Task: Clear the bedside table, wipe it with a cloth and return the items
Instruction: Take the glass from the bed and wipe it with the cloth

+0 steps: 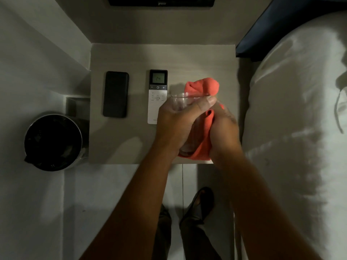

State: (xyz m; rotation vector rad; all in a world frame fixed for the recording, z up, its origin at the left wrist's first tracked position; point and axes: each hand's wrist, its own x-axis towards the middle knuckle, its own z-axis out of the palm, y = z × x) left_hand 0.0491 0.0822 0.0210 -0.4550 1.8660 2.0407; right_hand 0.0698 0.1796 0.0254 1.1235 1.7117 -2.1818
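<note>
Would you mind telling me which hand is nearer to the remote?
Left. The left hand holds the glass right beside the remote; the right hand, gripping the cloth, is farther right.

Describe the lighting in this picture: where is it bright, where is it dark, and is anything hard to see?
Head view: dim overall; the pillow is brightest, the bin nearly black. A shadow crosses the table. The remote display is readable. The glass, between the left hand and the cloth in the right hand, is faint. Edges bend from the wide lens.
</note>
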